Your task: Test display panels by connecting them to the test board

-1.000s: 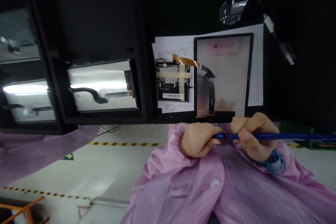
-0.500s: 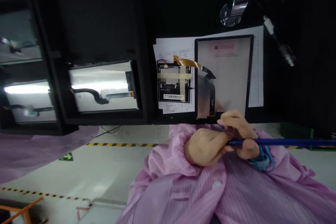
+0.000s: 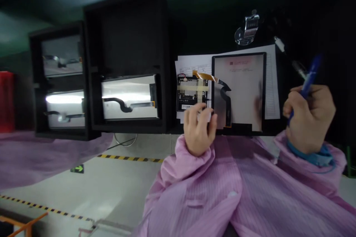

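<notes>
Dim scene; glare on left panels (image 3: 65,98); right hand (image 3: 308,116) motion-blurred; edges warped.

The left hand (image 3: 198,131) covers the near edge of the circuit board (image 3: 191,90), just left of the display panel (image 3: 239,92) — whether its fingers grip or only press cannot be told. Right of the panel, the right hand (image 3: 308,118) and the blue pen (image 3: 310,72) in its fist are smeared by motion; the pen's tip is hidden. The pink label (image 3: 241,67) at the panel's far end and the print on the paper sheet (image 3: 271,85) beneath are too small to read.
</notes>
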`<action>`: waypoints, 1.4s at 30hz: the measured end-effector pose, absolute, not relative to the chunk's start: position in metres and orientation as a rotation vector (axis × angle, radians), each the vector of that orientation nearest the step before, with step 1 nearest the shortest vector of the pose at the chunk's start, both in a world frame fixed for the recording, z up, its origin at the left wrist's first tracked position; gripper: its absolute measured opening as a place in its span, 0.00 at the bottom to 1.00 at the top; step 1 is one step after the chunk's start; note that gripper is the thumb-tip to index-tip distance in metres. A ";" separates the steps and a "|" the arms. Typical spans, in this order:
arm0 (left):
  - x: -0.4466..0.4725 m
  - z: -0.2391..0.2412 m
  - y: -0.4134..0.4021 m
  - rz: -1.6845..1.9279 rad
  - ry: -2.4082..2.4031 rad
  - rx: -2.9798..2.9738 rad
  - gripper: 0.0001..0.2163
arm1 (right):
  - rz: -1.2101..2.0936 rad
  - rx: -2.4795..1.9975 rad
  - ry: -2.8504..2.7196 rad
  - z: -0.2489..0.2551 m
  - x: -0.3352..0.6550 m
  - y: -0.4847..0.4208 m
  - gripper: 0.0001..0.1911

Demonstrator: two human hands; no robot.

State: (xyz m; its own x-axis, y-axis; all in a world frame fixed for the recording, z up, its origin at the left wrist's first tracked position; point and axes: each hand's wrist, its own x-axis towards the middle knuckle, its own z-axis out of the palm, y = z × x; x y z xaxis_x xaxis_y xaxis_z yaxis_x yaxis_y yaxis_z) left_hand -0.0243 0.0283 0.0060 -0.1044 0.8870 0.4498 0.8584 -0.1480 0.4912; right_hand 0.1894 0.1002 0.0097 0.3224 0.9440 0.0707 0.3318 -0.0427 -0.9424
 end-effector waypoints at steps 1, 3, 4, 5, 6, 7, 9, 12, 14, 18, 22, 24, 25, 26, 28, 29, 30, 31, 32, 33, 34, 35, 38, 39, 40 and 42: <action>-0.031 0.000 0.030 1.061 2.153 2.092 0.07 | 0.624 -1.713 -1.295 0.007 0.196 0.107 0.10; -0.042 -0.012 0.031 0.942 2.253 2.125 0.12 | 0.370 -1.900 -1.516 0.003 0.206 0.114 0.26; -0.045 -0.018 0.031 0.895 2.243 2.132 0.14 | 0.279 -1.952 -1.601 0.001 0.208 0.115 0.32; -0.047 -0.023 0.031 0.863 2.221 2.132 0.14 | 0.216 -1.979 -1.664 0.001 0.209 0.114 0.36; -0.048 -0.028 0.030 0.845 2.201 2.129 0.15 | 0.188 -1.985 -1.705 0.001 0.209 0.111 0.38; -0.048 -0.031 0.029 0.832 2.186 2.132 0.15 | 0.176 -1.972 -1.725 0.002 0.208 0.107 0.37; -0.047 -0.037 0.027 0.804 2.182 2.148 0.15 | 0.166 -1.915 -1.742 0.006 0.207 0.098 0.32; -0.046 -0.042 0.025 0.768 2.189 2.162 0.16 | 0.208 -1.830 -1.763 0.016 0.210 0.083 0.21; -0.046 -0.043 0.025 0.746 2.203 2.178 0.17 | 0.290 -1.803 -1.768 0.023 0.213 0.074 0.15; -0.048 -0.041 0.027 0.710 2.240 2.257 0.19 | 0.639 -1.803 -1.781 0.026 0.218 0.055 0.14; -0.044 -0.031 0.021 0.829 2.110 2.210 0.20 | 1.032 -1.849 -1.673 0.020 0.221 0.034 0.18; -0.038 -0.026 0.013 0.939 1.961 2.131 0.21 | 1.214 -1.783 -1.517 0.019 0.222 0.024 0.21; -0.034 -0.024 0.008 0.965 1.891 2.090 0.22 | 1.316 -1.734 -1.422 0.020 0.223 0.022 0.21; -0.030 -0.023 0.003 0.968 1.839 2.057 0.23 | 1.415 -1.682 -1.321 0.022 0.224 0.020 0.21; -0.025 -0.023 -0.004 0.929 1.796 2.030 0.24 | 1.575 -1.608 -1.115 0.028 0.225 0.023 0.20; -0.023 -0.023 -0.007 0.908 1.790 2.034 0.24 | 1.627 -1.587 -1.026 0.031 0.226 0.026 0.20; -0.023 -0.024 -0.008 0.890 1.784 2.038 0.24 | 1.662 -1.573 -0.955 0.033 0.227 0.031 0.20; -0.022 -0.024 -0.008 0.880 1.777 2.044 0.24 | 1.681 -1.561 -0.906 0.035 0.228 0.037 0.21; -0.023 -0.025 -0.008 0.873 1.766 2.052 0.25 | 1.700 -1.555 -0.877 0.035 0.229 0.042 0.21; -0.023 -0.025 -0.007 0.863 1.754 2.063 0.25 | 1.719 -1.554 -0.860 0.035 0.231 0.047 0.21; -0.024 -0.024 -0.007 0.857 1.745 2.076 0.25 | 1.741 -1.552 -0.850 0.034 0.233 0.052 0.21; -0.024 -0.024 -0.006 0.852 1.741 2.086 0.25 | 1.758 -1.546 -0.846 0.031 0.235 0.056 0.19; -0.025 -0.022 -0.005 0.837 1.747 2.083 0.24 | 1.788 -1.488 -0.873 0.023 0.241 0.063 0.11; -0.025 -0.022 -0.005 0.833 1.749 2.072 0.24 | 1.787 -1.453 -0.891 0.020 0.242 0.064 0.09; -0.025 -0.022 -0.005 0.831 1.749 2.061 0.24 | 1.785 -1.419 -0.906 0.019 0.243 0.064 0.08; -0.025 -0.023 -0.005 0.826 1.742 2.053 0.23 | 1.783 -1.394 -0.917 0.018 0.243 0.065 0.07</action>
